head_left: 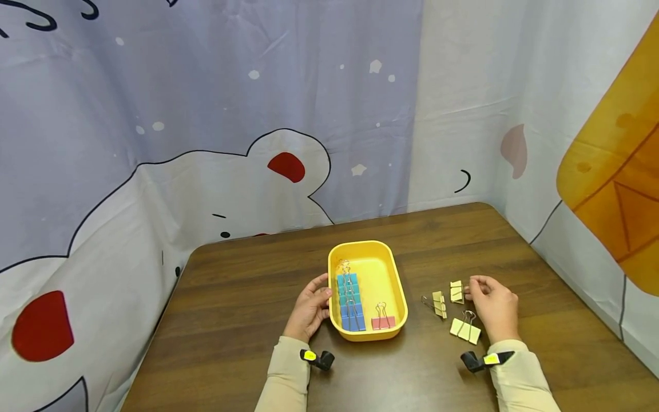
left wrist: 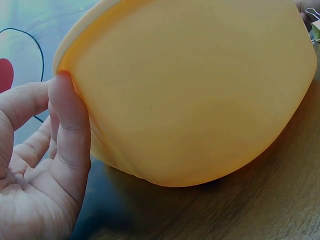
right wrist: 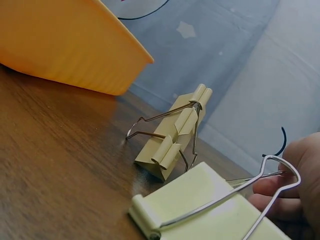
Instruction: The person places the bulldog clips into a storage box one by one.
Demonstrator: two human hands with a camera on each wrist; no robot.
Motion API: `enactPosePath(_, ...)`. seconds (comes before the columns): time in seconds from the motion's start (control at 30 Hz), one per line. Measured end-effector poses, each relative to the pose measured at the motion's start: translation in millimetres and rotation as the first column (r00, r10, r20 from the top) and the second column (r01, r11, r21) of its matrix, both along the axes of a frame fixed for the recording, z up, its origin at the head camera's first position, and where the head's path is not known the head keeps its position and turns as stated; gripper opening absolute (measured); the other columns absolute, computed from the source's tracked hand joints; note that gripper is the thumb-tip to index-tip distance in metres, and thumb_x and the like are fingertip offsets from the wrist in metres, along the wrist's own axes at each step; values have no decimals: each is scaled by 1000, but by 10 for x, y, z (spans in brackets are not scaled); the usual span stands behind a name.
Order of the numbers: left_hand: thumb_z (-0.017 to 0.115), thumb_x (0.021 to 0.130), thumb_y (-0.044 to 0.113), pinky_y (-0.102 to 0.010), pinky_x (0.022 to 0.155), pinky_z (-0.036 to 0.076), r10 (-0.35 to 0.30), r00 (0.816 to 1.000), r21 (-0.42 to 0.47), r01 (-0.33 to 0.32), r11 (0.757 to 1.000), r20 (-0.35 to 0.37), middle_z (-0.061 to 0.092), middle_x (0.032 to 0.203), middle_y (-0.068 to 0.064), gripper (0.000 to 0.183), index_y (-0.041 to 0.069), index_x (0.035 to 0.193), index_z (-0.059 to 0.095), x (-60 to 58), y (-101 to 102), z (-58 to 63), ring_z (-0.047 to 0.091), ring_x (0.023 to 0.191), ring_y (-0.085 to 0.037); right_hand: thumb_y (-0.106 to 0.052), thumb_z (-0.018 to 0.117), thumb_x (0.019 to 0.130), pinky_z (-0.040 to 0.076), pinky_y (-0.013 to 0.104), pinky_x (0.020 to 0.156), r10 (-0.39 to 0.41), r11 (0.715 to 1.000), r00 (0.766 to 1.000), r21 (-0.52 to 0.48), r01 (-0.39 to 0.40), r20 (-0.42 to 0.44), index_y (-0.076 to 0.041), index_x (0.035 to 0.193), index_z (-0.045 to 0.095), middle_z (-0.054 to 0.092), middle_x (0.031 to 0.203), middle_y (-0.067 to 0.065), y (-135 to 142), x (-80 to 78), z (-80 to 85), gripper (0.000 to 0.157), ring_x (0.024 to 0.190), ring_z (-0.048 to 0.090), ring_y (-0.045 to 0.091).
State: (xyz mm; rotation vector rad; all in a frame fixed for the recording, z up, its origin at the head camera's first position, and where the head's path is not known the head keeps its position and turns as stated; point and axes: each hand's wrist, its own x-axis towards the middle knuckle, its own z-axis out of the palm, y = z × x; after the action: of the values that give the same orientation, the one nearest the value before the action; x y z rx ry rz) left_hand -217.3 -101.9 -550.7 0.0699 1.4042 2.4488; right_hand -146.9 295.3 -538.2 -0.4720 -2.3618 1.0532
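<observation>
left hand (head_left: pixel 309 309) pinches the left wall of the yellow tray (head_left: pixel 368 337), thumb at the rim. right hand (head_left: pixel 495 306) has fingers curled in at the wire handle of the far yellow clip (head_left: pixel 456 292); can't tell whether they've actually closed on it. that clip is right of the tray, between the left yellow clip (head_left: pixel 439 305) and the hand, with the near yellow clip (head_left: pixel 465 331) just in front.

risks, my read:
- weak pinch on thin wire: handle could swivel or slip, clip drops.
- near clip's loop points up toward the fingers, so a low sideways pull could snag it or drag it along.
- push left instead of lifting and the left yellow clip gets bumped.
- tray is held on one side only. if the left hand pulls up, it tips; the teal clips (head_left: pixel 354 289) and blue clips (head_left: pixel 357 320) lined up along the left wall could slide, and the pink clip (head_left: pixel 377 324) at the near right too.

surface: brown wood-grain table (head_left: pixel 247 286), rounded far corners, looks smooth, so a knocked clip would probably skid.

room: printed cloth (head_left: pixel 329 57) hangs behind and to the right, blue-grey and white, with a white cartoon figure (head_left: pixel 231 189) and a big orange shape (head_left: pixel 612 189) at right.
</observation>
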Motion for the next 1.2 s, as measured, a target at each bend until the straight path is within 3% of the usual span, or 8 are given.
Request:
enactPosePath(0.43,54,100,-5,-24,51,56,13,1000,9,-14,1000,14,62,87,-2,51,1,149,39,6,-7,11,59,60,-7,-14,56,100,40,5,58,23,997,996,70,-17,-84,-4,111,71,77,87,9,0,-102,92,21,62,53,-19)
enactPosePath(0.53,53,101,-5,-23,51,56,7,1000,0,-7,1000,6,62,87,-1,51,0,149,37,0,-11,1,60,60,-7,-14,56,101,40,5,58,27,996,993,91,-17,-113,-4,112,71,77,88,9,-5,-137,145,21,66,59,-11)
enactPosePath(0.77,53,100,-5,-24,51,56,13,1000,5,-14,1000,12,62,86,0,50,1,148,40,1,-3,-10,60,60,-7,-12,55,102,39,5,59,55,993,986,116,-37,-156,-2,114,70,77,89,11,-23,-232,271,21,81,73,27)
enactPosePath(1.2,53,100,-6,-25,50,57,14,1000,18,-14,1000,22,62,86,-2,48,3,146,42,12,3,9,61,60,-8,-9,53,103,46,16,59,199,972,964,163,-170,-177,-2,120,66,75,95,13,-179,-495,606,23,82,73,30)
